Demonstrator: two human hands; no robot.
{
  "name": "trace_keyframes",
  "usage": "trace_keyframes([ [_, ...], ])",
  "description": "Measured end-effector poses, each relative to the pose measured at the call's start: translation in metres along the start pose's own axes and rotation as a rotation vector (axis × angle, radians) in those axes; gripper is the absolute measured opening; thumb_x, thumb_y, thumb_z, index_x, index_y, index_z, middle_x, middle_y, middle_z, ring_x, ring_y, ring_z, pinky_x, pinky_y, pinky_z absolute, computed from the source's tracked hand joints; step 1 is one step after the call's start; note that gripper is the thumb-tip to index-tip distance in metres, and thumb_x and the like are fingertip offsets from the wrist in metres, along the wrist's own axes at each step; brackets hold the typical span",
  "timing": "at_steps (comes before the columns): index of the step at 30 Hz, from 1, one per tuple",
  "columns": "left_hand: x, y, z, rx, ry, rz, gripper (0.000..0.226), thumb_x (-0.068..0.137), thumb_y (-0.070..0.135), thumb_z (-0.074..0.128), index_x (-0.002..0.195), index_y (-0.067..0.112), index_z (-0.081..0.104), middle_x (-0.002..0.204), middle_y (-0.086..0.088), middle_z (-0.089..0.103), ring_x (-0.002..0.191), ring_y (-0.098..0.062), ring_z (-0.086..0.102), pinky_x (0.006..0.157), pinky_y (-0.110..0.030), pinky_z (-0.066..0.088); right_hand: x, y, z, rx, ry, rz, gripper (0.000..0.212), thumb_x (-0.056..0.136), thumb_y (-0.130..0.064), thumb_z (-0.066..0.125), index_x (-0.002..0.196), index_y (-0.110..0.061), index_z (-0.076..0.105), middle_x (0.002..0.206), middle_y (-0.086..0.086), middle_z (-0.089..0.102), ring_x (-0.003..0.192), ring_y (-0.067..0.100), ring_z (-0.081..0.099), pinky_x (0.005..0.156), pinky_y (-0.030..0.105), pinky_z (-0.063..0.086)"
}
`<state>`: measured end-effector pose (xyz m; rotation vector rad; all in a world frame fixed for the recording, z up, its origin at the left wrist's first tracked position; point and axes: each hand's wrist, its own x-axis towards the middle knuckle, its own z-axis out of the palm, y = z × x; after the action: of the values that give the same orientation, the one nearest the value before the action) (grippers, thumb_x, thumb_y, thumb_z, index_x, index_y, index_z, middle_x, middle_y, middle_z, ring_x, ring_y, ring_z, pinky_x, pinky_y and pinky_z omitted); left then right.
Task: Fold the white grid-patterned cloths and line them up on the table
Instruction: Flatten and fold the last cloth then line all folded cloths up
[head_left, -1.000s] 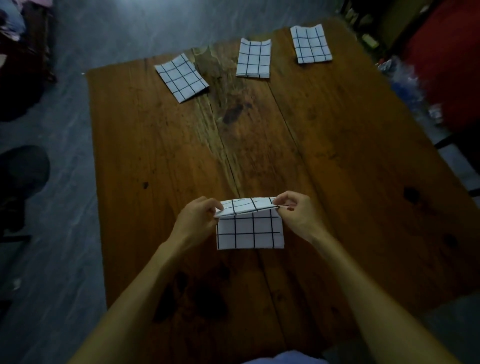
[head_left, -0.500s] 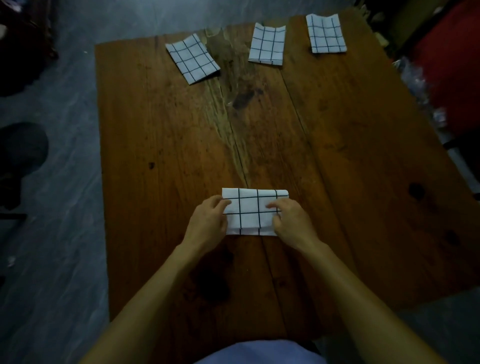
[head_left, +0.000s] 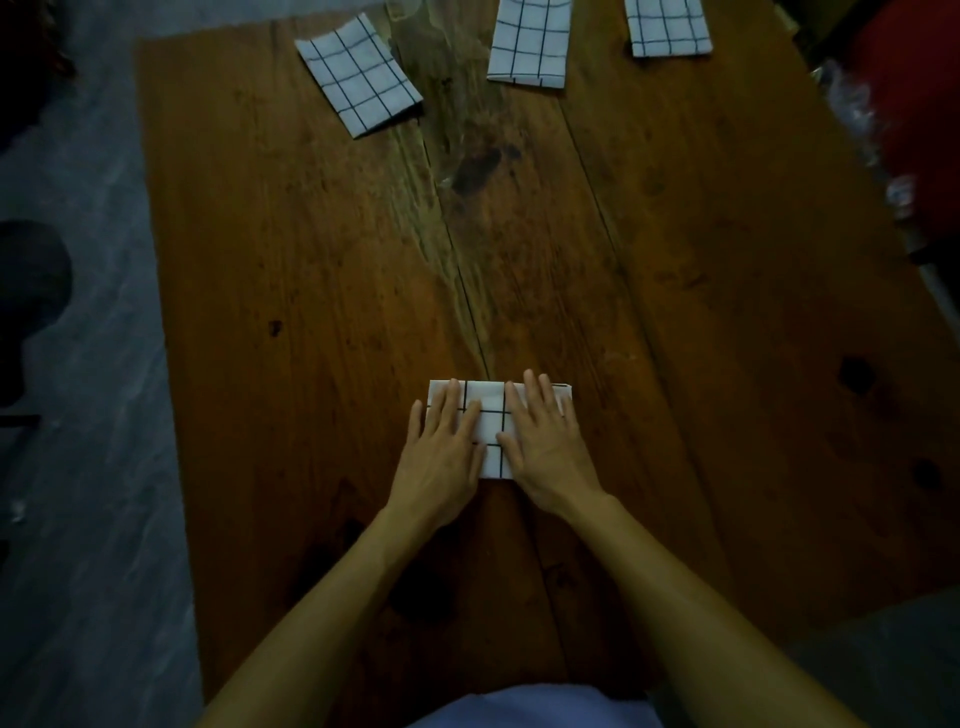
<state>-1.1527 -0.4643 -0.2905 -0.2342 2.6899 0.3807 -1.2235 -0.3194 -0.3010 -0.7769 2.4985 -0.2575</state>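
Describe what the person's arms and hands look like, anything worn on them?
Both forearms are bare, with no sleeves showing. The left hand and right hand wear no gloves, and no rings, watch or bracelets are visible in the dim light.

There is a single view, from a wide-angle camera worn on the person's head. It looks forward and steeply down over the wooden tabletop, whose near edge falls at the bottom of the frame by the person's torso. The forearms reach in from the lower corners, so the hands sit close, just below the centre. The tabletop's far end runs out at the top edge, and grey floor shows along the left side.
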Motion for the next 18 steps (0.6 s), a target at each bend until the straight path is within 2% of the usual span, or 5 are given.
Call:
trace_keyframes([
  [4, 0.002, 0.003, 0.000, -0.026, 0.059, -0.027, 0.062, 0.100, 0.045, 0.024, 0.151, 0.018, 0.002, 0.158, -0.011, -0.011, 0.144, -0.023, -0.016, 0.117, -0.043, -0.010, 0.002, 0.003, 0.006, -0.042, 0.010, 0.014, 0.071, 0.087, -0.055, -0.005, 0.148, -0.021, -0.015, 0.157, 0.007, -0.018, 0.143, 0.020, -0.022, 0.115, 0.040, -0.016],
  [9, 0.005, 0.007, 0.006, -0.002, 0.027, -0.068, 0.065, 0.099, 0.050, 0.020, 0.150, 0.019, -0.005, 0.157, -0.012, -0.015, 0.144, -0.025, -0.018, 0.117, -0.045, -0.009, 0.006, 0.000, 0.004, -0.057, 0.047, -0.040, 0.067, 0.089, -0.049, -0.004, 0.148, -0.018, -0.009, 0.156, 0.006, -0.015, 0.144, 0.020, -0.019, 0.114, 0.040, -0.017],
  [13, 0.006, 0.008, 0.006, -0.031, 0.120, -0.071, 0.058, 0.100, 0.042, 0.027, 0.150, 0.016, 0.013, 0.158, -0.015, 0.005, 0.146, -0.028, -0.001, 0.115, -0.044, -0.004, 0.012, -0.009, -0.001, 0.018, 0.131, -0.078, 0.058, 0.098, -0.039, 0.022, 0.149, -0.012, 0.025, 0.157, 0.015, 0.021, 0.147, 0.029, 0.011, 0.117, 0.046, -0.001],
  [16, 0.011, 0.004, 0.000, -0.059, 0.271, -0.179, 0.052, 0.096, 0.032, 0.043, 0.142, 0.010, 0.036, 0.147, -0.017, 0.038, 0.139, -0.031, 0.029, 0.111, -0.048, 0.021, 0.019, -0.011, -0.004, 0.062, 0.227, -0.084, 0.054, 0.091, -0.023, 0.059, 0.140, -0.008, 0.043, 0.142, 0.019, 0.044, 0.137, 0.035, 0.035, 0.114, 0.051, 0.014],
  [18, 0.016, -0.001, -0.002, -0.067, 0.309, -0.244, 0.049, 0.094, 0.031, 0.049, 0.137, 0.010, 0.042, 0.135, -0.015, 0.048, 0.130, -0.032, 0.039, 0.104, -0.048, 0.030, 0.021, -0.009, -0.004, 0.062, 0.277, -0.081, 0.053, 0.085, -0.019, 0.066, 0.134, -0.007, 0.049, 0.132, 0.018, 0.052, 0.129, 0.035, 0.045, 0.111, 0.053, 0.023],
])
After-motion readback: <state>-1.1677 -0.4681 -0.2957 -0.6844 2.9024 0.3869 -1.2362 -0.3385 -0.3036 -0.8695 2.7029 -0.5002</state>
